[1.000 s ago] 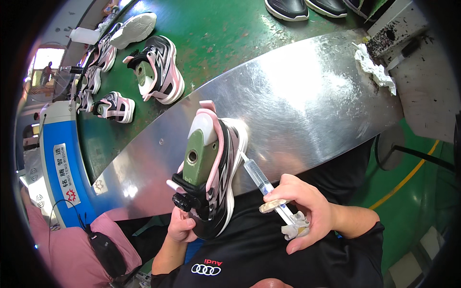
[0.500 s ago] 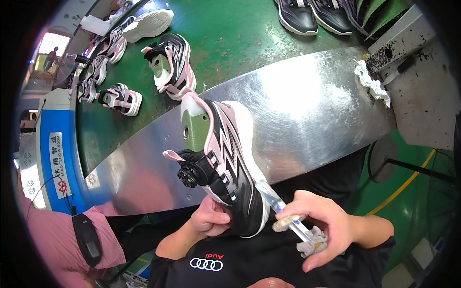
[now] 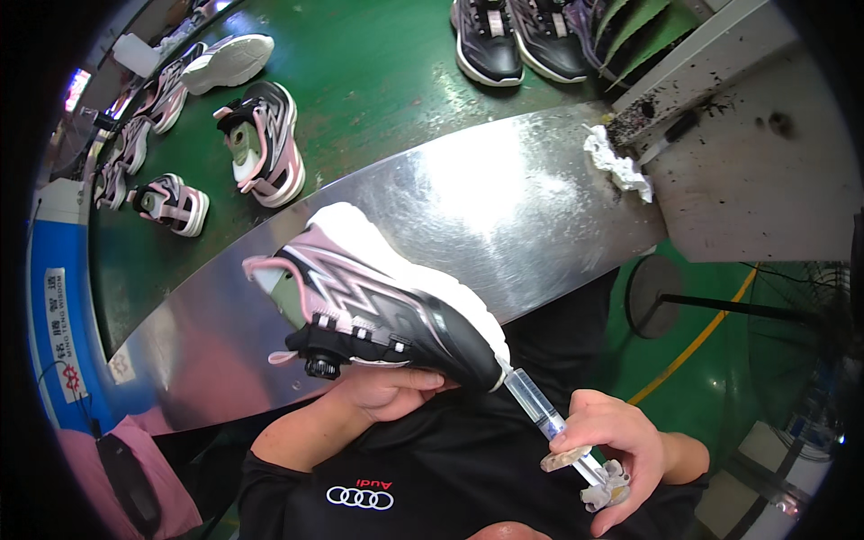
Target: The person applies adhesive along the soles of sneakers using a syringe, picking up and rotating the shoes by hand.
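Note:
A black and pink sneaker (image 3: 387,310) with a white sole and a round black dial lies tilted on its side in my left hand (image 3: 393,392). That hand is closed around the shoe's upper from below, most of its fingers hidden behind it. In my right hand (image 3: 621,441) is a clear plastic syringe (image 3: 534,401), its barrel holding clear liquid. Wads of whitish, crusted material wrap the syringe's flange and plunger end, where my fingers and thumb grip. The nozzle touches the seam between sole and upper at the shoe's toe.
Under the shoe is a shiny metal sheet (image 3: 378,207) on a green bench (image 3: 378,72). Another pink and black sneaker (image 3: 265,144) stands left, with several more behind it. Black shoes (image 3: 489,45) sit at the far right. Crumpled white tissue (image 3: 616,162) lies near a grey panel (image 3: 756,171).
The sneaker has rolled from nearly upright onto its side, its toe swinging right. The syringe has moved slightly down and right, its nozzle now at the toe. The whole view has shifted.

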Demonstrator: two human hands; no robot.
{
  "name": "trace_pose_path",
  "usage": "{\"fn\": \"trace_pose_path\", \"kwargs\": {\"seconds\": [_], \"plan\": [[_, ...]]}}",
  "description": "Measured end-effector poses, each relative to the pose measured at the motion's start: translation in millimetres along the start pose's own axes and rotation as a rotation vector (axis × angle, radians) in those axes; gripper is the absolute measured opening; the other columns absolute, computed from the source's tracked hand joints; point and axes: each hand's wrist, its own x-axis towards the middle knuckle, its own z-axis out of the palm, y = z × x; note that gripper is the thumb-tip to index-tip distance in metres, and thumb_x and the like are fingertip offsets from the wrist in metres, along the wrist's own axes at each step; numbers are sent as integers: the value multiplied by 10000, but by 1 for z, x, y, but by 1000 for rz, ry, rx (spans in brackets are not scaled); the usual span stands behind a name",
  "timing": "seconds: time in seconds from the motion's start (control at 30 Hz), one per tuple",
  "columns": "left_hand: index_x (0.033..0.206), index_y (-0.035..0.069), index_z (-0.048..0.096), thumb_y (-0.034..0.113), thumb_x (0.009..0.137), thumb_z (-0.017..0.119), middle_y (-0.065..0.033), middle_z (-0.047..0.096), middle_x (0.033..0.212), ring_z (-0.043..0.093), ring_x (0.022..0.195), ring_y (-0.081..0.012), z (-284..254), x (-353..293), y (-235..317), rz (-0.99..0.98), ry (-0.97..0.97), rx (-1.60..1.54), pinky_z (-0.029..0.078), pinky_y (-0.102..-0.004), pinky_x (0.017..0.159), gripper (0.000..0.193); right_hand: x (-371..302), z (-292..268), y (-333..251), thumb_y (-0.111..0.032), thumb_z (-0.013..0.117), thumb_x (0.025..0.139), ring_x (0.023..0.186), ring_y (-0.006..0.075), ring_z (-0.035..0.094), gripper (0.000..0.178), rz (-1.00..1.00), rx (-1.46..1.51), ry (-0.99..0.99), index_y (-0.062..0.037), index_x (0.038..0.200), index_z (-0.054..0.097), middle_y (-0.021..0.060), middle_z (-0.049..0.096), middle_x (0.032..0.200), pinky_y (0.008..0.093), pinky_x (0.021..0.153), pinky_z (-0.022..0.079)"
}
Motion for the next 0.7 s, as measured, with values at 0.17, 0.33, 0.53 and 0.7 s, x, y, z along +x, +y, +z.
{"fn": "trace_pose_path", "kwargs": {"seconds": [0.17, 0.33, 0.53, 0.7], "plan": [[1333, 169, 414, -154, 728, 605, -72, 478, 1311, 470, 1218, -261, 16, 23, 1, 71, 49, -7, 429, -407, 1001, 712, -6, 0, -6, -507, 786, 582, 679, 222, 471, 741, -26, -95, 23, 19, 1073, 608, 100, 633, 958, 335, 623, 349], [1176, 147, 559, -108, 800, 600, -45, 584, 1183, 532, 1138, -189, 9, 33, 3, 92, 1, 9, 437, -373, 999, 456, -10, 5, 0, -490, 812, 574, 676, 187, 473, 755, -46, -176, 82, -1, 1105, 593, 74, 646, 956, 306, 613, 332], [1061, 98, 614, -60, 826, 606, -34, 636, 1074, 572, 1063, -158, 10, 38, -1, 106, 54, -38, 426, -348, 1007, 284, -6, 16, 1, -428, 819, 608, 636, 165, 503, 697, -30, -303, 103, -34, 1127, 572, 39, 647, 916, 283, 582, 316], [1088, 98, 605, -36, 835, 609, -41, 628, 1098, 576, 1064, -160, 18, 47, 5, 141, 26, 2, 451, -309, 975, 287, -8, 25, 14, -427, 803, 600, 542, 165, 364, 633, -50, -502, 126, -51, 1070, 607, 25, 607, 819, 269, 498, 302]]}}
